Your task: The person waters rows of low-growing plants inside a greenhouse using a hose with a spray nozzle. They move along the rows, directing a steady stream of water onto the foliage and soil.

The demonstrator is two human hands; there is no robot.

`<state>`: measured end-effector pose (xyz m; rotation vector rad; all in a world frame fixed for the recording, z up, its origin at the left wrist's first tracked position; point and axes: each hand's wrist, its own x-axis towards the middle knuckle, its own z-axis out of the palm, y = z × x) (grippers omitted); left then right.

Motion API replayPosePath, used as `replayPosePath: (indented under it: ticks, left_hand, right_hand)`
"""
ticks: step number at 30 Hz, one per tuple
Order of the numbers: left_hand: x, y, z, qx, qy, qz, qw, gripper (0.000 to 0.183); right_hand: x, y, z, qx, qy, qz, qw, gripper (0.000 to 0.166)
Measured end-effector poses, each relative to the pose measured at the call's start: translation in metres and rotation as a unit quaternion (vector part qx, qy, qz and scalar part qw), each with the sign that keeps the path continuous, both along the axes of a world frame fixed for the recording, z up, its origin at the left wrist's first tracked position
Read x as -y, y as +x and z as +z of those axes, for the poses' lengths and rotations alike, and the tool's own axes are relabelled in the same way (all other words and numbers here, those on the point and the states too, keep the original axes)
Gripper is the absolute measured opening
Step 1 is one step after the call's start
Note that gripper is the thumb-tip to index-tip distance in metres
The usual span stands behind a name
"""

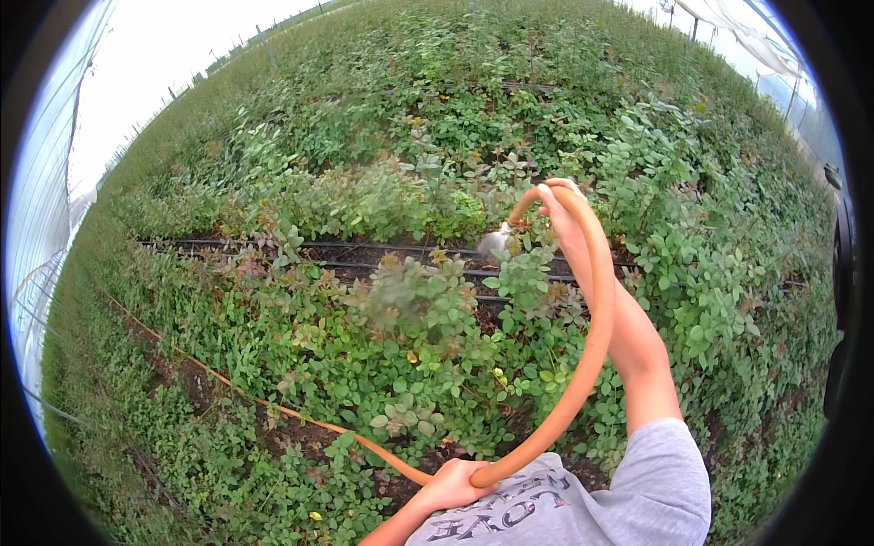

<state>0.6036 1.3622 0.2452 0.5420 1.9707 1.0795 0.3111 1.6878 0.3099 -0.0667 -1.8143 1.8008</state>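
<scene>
An orange hose (pixel 604 273) arches up in a wide loop before me. My left hand (pixel 456 482), low by my waist, is wrapped around its lower part. With the arm stretched forward, my right hand (pixel 567 211) grips the hose a short way behind its outlet. That outlet end bends down and to the left, and a whitish spray of water (pixel 496 241) comes out of it. The spray falls among leafy plants (pixel 437 286) that look like rose bushes, beside black irrigation tubes (pixel 403 247) lying along the soil.
The hose's trailing length (pixel 225 382) runs back along a soil strip (pixel 273 433) at the left. Dense bushes (pixel 478 61) cover the ground ahead and to both sides. Plastic greenhouse sheeting (pixel 48 150) rises at the left rim, and more sheeting (pixel 758 44) hangs at the upper right.
</scene>
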Motion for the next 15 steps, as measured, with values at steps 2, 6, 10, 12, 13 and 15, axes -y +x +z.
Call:
replayPosePath:
  ticks: [2,6,10,12,13,15]
  left_hand:
    - [-0.016,0.003,0.004,-0.014,-0.012,-0.006,1.0,0.032]
    - [-0.041,0.024,0.011,-0.032,-0.059,0.042,0.997,0.033]
    - [-0.07,0.041,0.02,-0.044,-0.082,0.075,0.993,0.032]
    - [-0.084,0.05,0.021,-0.055,-0.089,0.088,0.991,0.032]
    - [-0.09,0.054,0.022,-0.061,-0.09,0.091,0.99,0.031]
    - [-0.102,0.061,0.025,-0.069,-0.101,0.096,0.988,0.031]
  right_hand:
    - [-0.021,-0.018,-0.016,-0.049,-0.02,0.014,0.999,0.023]
    - [-0.007,-0.002,0.004,0.015,-0.081,0.035,0.996,0.024]
    - [-0.019,0.006,0.016,0.03,-0.139,0.054,0.988,0.023]
    - [-0.029,0.006,0.016,-0.008,-0.131,0.086,0.988,0.023]
    - [-0.035,0.007,0.017,-0.021,-0.128,0.096,0.987,0.023]
    - [-0.044,0.01,0.018,-0.041,-0.127,0.111,0.985,0.023]
